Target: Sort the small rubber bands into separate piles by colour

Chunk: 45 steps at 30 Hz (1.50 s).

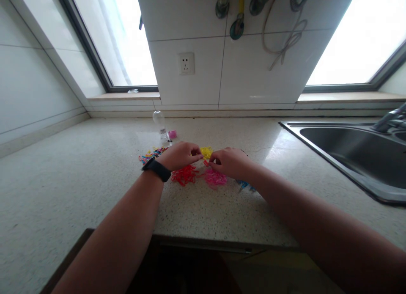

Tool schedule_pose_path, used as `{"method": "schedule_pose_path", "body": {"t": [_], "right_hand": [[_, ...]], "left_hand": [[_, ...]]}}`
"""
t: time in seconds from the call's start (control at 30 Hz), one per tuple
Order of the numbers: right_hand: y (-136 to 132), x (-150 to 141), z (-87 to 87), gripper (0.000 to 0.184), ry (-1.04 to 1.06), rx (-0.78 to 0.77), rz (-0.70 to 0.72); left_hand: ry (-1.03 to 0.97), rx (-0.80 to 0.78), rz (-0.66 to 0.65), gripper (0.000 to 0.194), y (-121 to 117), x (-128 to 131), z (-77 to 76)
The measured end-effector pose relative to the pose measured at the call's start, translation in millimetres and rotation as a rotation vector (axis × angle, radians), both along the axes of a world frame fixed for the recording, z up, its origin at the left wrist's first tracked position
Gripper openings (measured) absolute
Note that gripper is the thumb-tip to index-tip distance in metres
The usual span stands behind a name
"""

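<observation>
My left hand (184, 155), with a dark band on the wrist, is closed in a pinch just left of a yellow pile (207, 152) of thin strips. What it holds, if anything, is too small to make out. My right hand (231, 163) pinches a small red strip (206, 163) between thumb and finger, above a pink pile (216, 178). Below my left hand lies a red pile (184, 175). A mixed-colour pile (152, 155) is partly hidden behind my left wrist. Under my right forearm, part of a blue pile (245, 185) shows.
Toward the back of the speckled counter (104, 171) are a clear bottle-like container (159, 122) and a pink object (172, 134). A steel sink (342, 152) with a tap is set into the right side. Pipe valves (237, 27) hang on the tiled wall.
</observation>
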State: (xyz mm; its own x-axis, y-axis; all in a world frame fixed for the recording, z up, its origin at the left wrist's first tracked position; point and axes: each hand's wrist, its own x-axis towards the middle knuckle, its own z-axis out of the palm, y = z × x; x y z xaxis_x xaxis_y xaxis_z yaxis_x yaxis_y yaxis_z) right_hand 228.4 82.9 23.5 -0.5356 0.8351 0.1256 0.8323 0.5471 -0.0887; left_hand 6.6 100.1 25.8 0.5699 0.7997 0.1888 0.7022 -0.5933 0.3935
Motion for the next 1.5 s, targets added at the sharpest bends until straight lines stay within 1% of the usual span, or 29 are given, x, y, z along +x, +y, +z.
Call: {"method": "schedule_pose_path", "body": {"t": [0.3, 0.67, 1.0, 1.5], "right_hand": [[-1.5, 0.0, 1.6, 0.028, 0.005, -0.017, 0.002], [-2.4, 0.4, 2.2, 0.030, -0.010, -0.030, 0.011], [-4.2, 0.3, 1.8, 0.030, 0.002, -0.013, 0.011], [-4.1, 1.1, 3.0, 0.030, -0.015, -0.027, 0.021]], "left_hand": [[-0.005, 0.006, -0.014, 0.028, 3.7, -1.9, -4.3], [-0.005, -0.013, -0.003, 0.027, 2.9, -1.6, -3.5], [0.004, -0.011, 0.007, 0.027, 0.5, -0.8, -1.3], [0.014, 0.000, 0.007, 0.027, 0.1, -0.6, -0.3]]}}
